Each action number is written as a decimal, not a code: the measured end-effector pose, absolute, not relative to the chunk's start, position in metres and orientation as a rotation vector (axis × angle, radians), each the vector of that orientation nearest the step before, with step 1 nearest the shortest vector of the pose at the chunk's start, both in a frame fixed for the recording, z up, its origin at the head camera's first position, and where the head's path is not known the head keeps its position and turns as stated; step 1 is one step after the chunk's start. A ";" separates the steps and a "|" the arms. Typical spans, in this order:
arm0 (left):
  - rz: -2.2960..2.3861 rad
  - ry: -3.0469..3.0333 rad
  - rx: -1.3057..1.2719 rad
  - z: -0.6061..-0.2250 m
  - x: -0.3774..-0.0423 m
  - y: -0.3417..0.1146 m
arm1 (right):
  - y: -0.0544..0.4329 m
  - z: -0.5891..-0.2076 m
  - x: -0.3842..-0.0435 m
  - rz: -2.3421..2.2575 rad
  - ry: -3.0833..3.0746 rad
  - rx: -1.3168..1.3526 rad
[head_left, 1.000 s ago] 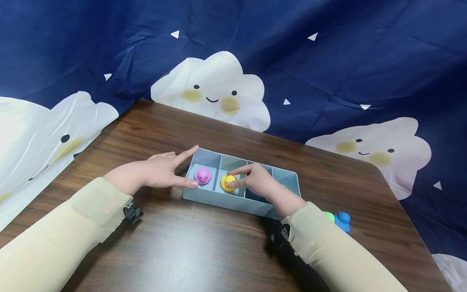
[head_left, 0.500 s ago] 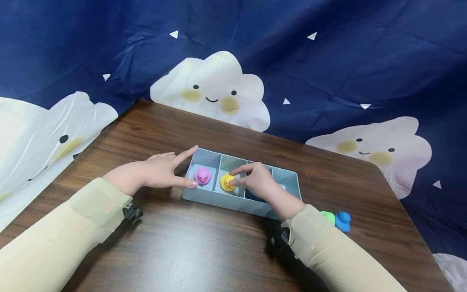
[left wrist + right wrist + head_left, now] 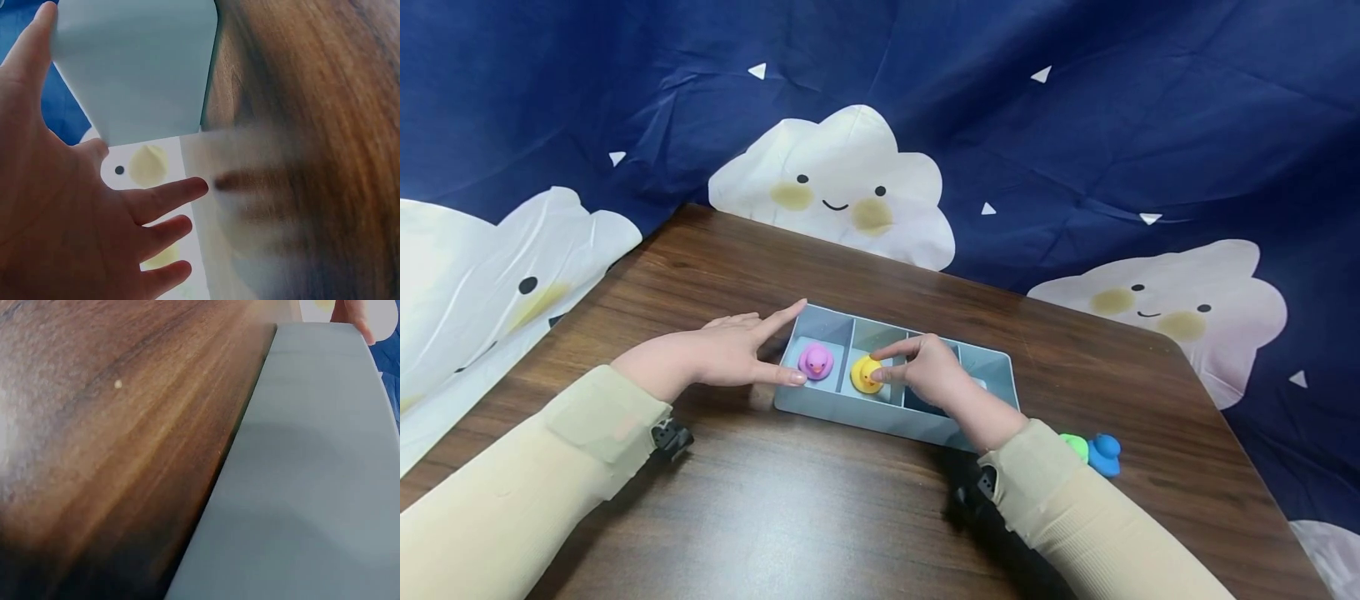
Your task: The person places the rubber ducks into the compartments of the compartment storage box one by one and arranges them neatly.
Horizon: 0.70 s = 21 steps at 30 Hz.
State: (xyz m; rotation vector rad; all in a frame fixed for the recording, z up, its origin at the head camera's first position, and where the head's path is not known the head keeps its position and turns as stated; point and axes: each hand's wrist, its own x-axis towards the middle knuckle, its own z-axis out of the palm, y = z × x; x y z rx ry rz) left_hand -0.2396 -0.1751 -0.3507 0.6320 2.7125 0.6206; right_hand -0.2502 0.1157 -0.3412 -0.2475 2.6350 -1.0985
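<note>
A grey-blue box with a row of compartments sits on the table. In its leftmost compartment rests a purple rubber duck. The compartment beside that one holds a yellow rubber duck, which my right hand pinches between thumb and index finger. My left hand is spread at the box's left end, thumb and index fingertip touching its rim. In the left wrist view the other fingers of the left hand stand straight, apart from the box wall. The right hand hides part of the right-hand compartments.
Right of the box, a green toy, partly behind the right sleeve, and a blue rubber duck lie on the brown wooden table. A dark blue curtain with cloud prints hangs behind the table.
The yellow duck has shifted and turned very slightly between the right fingertips, within the same compartment. My left hand, the box and the purple duck have stayed in place.
</note>
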 end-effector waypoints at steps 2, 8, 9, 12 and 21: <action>0.620 2.712 0.635 -0.350 -0.240 -0.174 | 0.119 -0.337 -0.249 -1.121 2.625 -0.257; 0.602 2.725 0.636 -0.350 -0.239 -0.175 | 0.136 -0.312 -0.240 -1.216 2.617 -0.331; 0.600 2.726 0.638 -0.350 -0.239 -0.175 | 0.141 -0.307 -0.237 -1.227 2.617 -0.351; 0.599 2.728 0.645 -0.350 -0.238 -0.175 | 0.160 -0.293 -0.227 -1.254 2.640 -0.393; 0.616 2.722 0.646 -0.350 -0.238 -0.174 | 0.269 -0.270 -0.187 -1.150 2.904 -0.332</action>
